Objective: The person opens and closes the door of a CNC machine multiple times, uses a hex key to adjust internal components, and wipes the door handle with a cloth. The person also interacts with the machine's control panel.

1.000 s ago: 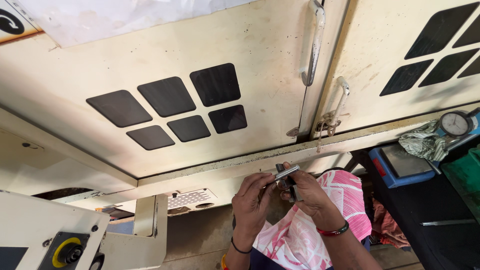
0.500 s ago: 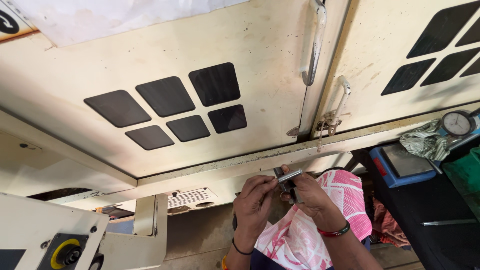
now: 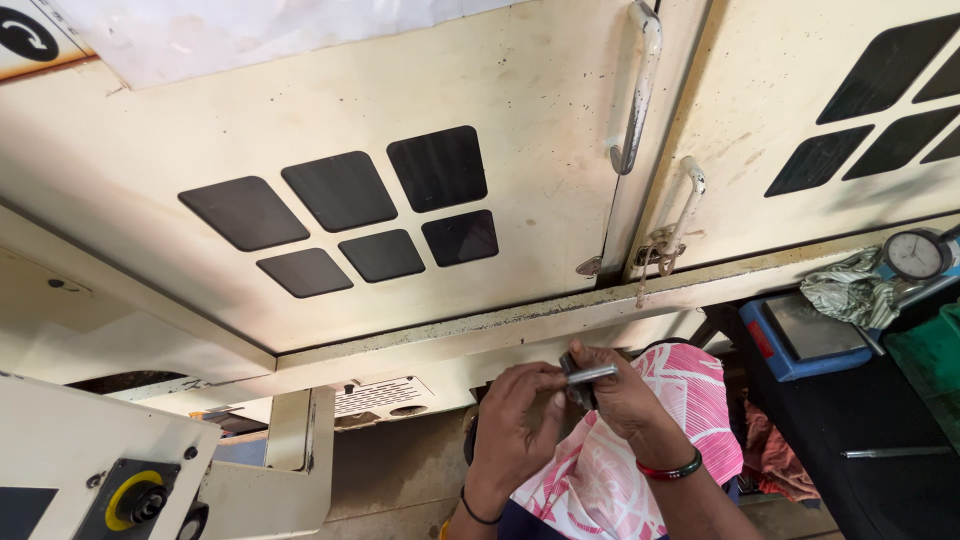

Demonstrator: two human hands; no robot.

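Both hands grip a small metal part over a pink cloth: left hand pinching, right hand closed around it; wiping looks unfinished.

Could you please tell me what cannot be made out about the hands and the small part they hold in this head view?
- Small metal part: mostly covered by the fingers of the left hand and right hand; its kind and full shape cannot be told.
- Pink patterned cloth: its lower end is cut off by the bottom edge.
- Dial gauge: too small to read.
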